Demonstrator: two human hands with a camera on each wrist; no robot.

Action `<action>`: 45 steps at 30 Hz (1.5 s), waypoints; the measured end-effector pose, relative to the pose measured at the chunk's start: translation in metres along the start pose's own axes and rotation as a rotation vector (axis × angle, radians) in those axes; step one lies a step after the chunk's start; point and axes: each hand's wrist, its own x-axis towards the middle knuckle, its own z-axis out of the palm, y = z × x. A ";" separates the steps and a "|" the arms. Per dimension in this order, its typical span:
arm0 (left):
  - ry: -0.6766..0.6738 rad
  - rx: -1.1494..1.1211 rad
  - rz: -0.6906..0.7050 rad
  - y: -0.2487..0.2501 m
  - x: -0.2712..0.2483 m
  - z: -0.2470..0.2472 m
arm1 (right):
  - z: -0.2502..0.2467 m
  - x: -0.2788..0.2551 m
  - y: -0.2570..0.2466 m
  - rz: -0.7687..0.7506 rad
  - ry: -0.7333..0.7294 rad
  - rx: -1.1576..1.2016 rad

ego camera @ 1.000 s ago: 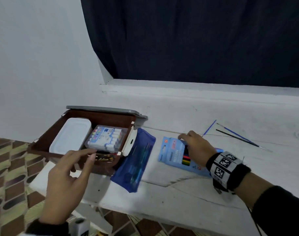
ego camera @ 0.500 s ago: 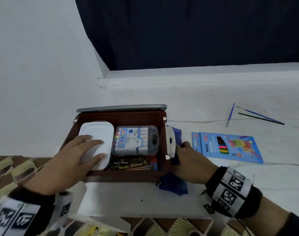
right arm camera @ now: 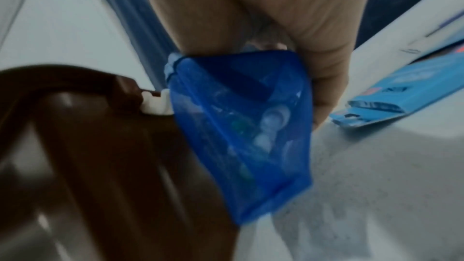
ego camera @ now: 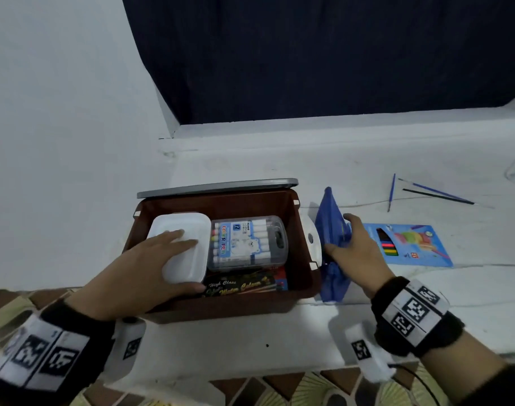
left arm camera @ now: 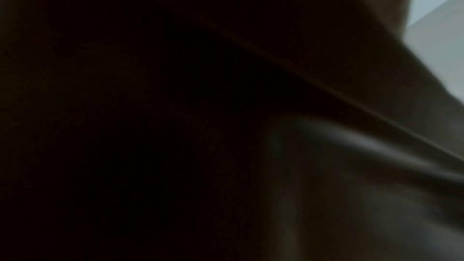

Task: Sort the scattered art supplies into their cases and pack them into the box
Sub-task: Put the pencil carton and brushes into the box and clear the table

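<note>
The open brown box point(ego camera: 221, 205) stands on the white ledge and holds a white case point(ego camera: 189, 268), a clear marker case point(ego camera: 247, 241) and a black watercolour box point(ego camera: 244, 284). My left hand point(ego camera: 174, 253) lies on the white case, fingers straight across its lid, thumb against its near end. My right hand point(ego camera: 338, 234) grips the blue translucent pouch point(ego camera: 329, 224), which stands on edge against the box's right wall. In the right wrist view the pouch point(right arm camera: 238, 126) hangs from my thumb and fingers beside the box point(right arm camera: 100, 146). The left wrist view is dark.
A blue coloured-pencil packet point(ego camera: 408, 244) lies flat to the right of the pouch. Three thin paintbrushes point(ego camera: 435, 193) lie further back on the right. The box's grey lid point(ego camera: 218, 187) stands behind it and a white latch point(ego camera: 310, 238) hangs on its right wall. Patterned floor shows beyond the ledge's near edge.
My right hand left the pencil packet, took hold of the blue pouch and tipped it up on edge beside the box. My left hand moved into the box onto the white case.
</note>
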 end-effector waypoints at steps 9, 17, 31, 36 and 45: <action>0.023 -0.018 0.026 0.001 -0.001 -0.001 | -0.027 -0.004 -0.021 0.205 -0.050 1.195; -0.021 0.040 0.117 -0.001 -0.003 -0.003 | -0.029 -0.016 -0.055 -0.111 0.003 0.701; 0.154 -0.247 0.306 0.001 -0.012 -0.015 | -0.029 -0.019 -0.109 -0.827 -0.517 -0.607; 0.203 -0.175 0.367 0.008 -0.009 -0.018 | -0.026 -0.023 -0.119 -0.768 -0.616 -0.692; 0.285 -0.144 0.390 0.010 -0.009 -0.005 | 0.035 -0.036 -0.123 -0.938 -0.698 -0.741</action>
